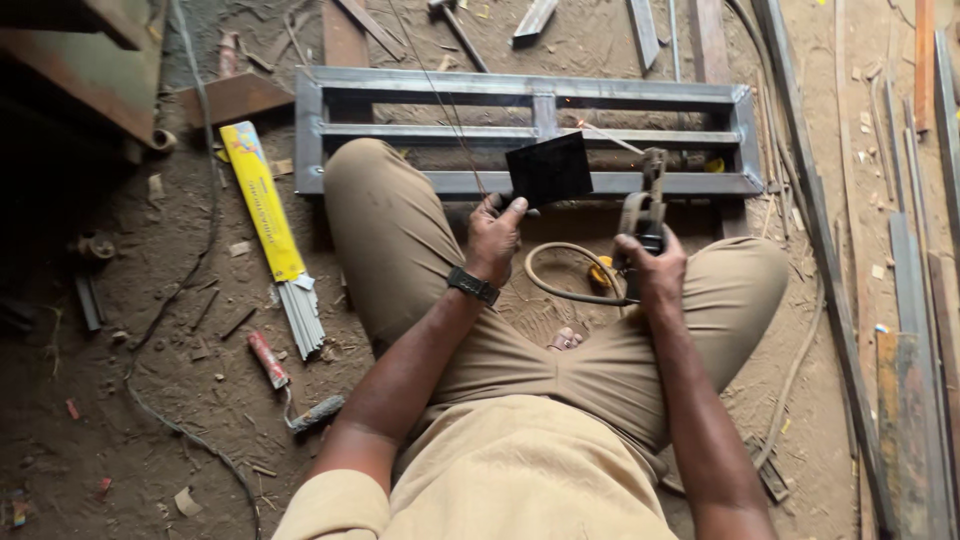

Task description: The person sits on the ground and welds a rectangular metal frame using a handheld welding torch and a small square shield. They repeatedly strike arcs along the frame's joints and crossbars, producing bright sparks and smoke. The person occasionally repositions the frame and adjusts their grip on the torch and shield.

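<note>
Left hand [493,232] fingers clamped on dark glass [548,168], right hand [652,268] gripping rod holder [645,205]; best keep rod tip steady on frame [530,135] joint.

Floor [150,400]: bare packed dirt, dusty, strewn with small scraps and chips.
Left far corner: rusty brown metal sheet [90,60] above a dark shadowed gap.
Right side: long steel strips and bars [915,300] lying side by side, running near to far.
Far edge: more flat bars and offcuts [640,25] on the ground.
Light: soft daylight, brighter on the right, dim on the left.
</note>
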